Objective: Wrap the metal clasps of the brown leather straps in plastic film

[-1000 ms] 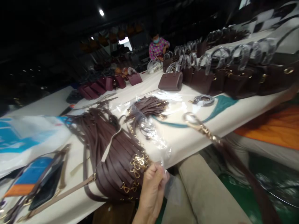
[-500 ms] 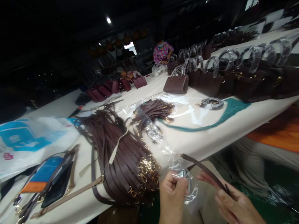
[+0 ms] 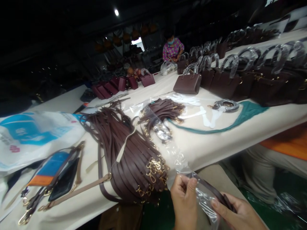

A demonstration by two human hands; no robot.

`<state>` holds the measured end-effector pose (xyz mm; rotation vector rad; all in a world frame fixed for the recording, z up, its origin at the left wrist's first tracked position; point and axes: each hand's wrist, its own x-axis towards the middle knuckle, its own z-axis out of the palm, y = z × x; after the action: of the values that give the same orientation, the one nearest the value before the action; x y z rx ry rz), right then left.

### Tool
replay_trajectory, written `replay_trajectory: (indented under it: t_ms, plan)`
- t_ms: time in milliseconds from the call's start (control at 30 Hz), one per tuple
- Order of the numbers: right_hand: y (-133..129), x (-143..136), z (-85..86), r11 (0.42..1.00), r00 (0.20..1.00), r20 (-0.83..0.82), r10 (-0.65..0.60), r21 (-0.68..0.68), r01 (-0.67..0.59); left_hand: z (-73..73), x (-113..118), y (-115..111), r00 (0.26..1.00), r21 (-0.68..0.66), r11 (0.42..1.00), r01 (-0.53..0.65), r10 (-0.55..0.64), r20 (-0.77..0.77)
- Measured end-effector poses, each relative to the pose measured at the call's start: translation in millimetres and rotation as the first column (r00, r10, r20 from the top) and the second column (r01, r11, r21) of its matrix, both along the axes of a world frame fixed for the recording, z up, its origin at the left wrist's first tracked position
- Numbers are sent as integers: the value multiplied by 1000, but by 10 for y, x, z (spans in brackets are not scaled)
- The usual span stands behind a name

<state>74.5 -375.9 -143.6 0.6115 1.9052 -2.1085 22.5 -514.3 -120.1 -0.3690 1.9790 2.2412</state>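
Two hands pinch: the fingers of my left hand (image 3: 184,198) grip the clear sleeve (image 3: 203,199), my right's the brown strap (image 3: 212,188), beside the worktop (image 3: 199,148). I judge this sleeving; next calls for a steady opening and gentle feeding.

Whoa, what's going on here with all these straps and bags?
The left hand pinches some clear plastic, and the right hand holds a brown strap, with one end near the plastic. More straps lie piled on the table. Brown bags stand farther back.
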Motion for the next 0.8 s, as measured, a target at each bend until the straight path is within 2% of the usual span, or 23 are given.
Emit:
replay_trajectory:
  t_ms: [100,167,200,267,333,400,467,533,600,700,733,800]
  plan:
    - [48,-35,35,978,998,-29,48,203,-41,19,56,-11,973,129,965,228,-231,11]
    - [68,-48,17,962,999,-31,15,274,-6,48,98,7,928,271,894,358,-372,0]
    - [71,-49,3,962,999,-29,14,273,-6,61,114,18,912,332,860,387,-410,0]
    - [69,-38,-16,979,998,-22,52,199,-47,68,129,30,919,385,854,350,-392,34]
    - [64,-11,-6,991,993,-27,115,78,-113,43,115,13,952,339,909,243,-291,98]
    - [65,28,37,993,993,-18,117,-12,-117,-10,82,-26,975,237,961,143,-178,135]
    - [71,66,109,997,997,-4,74,-23,-74,-66,53,-62,985,154,983,98,-118,125]
    - [80,92,192,999,999,-16,37,30,-36,-98,54,-73,990,143,987,77,-93,108]
    - [95,100,264,994,998,-54,15,109,-10,-87,92,-54,980,256,962,95,-135,145]
    - [132,90,318,983,996,-84,-14,180,29,-17,186,1,922,474,857,201,-329,204]
    - [148,88,322,983,996,-86,-20,181,35,3,218,19,895,511,826,238,-391,216]
    - [179,91,318,989,997,-73,-30,144,40,16,272,49,864,518,817,254,-432,259]
